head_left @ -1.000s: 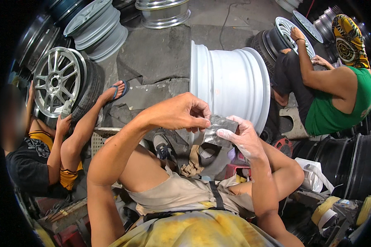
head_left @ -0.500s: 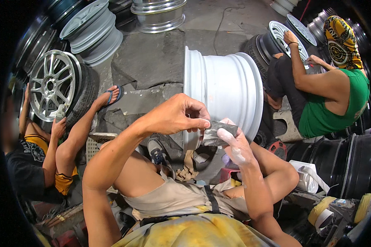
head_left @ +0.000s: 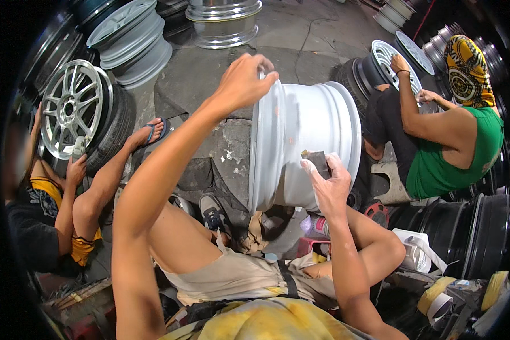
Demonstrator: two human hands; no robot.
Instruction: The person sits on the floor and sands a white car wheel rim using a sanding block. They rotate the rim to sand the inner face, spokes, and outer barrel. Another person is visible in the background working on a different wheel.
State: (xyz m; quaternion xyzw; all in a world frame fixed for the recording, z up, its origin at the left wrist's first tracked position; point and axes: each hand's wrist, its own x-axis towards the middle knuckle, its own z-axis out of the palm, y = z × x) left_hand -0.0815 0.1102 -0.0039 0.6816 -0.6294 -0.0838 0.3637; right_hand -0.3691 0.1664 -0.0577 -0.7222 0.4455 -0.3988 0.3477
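Observation:
A pale grey-white wheel rim (head_left: 300, 122) stands on its side in front of me, its barrel facing up toward my hands. At its upper left edge is my left hand (head_left: 245, 82), with fingers curled over the lip and thumb against it. Slightly blurred, its fingertips are partly hidden. My right hand (head_left: 331, 184), dusted white, pinches a folded piece of dark grey sandpaper (head_left: 317, 162) between thumb and fingers, over the near side of the barrel. Faint pinkish spots show on the rim's surface.
At left a person holds a tool near a silver spoked wheel (head_left: 71, 107). A person in a green top (head_left: 459, 147) works on another wheel at right. Stacked rims (head_left: 136, 45) stand at the back left, dark rims (head_left: 464, 226) at right. A pink container (head_left: 311, 246) sits below my right hand.
My left hand has left the sandpaper and moved up and away to the rim's upper edge. My right hand keeps the sandpaper, now over the barrel.

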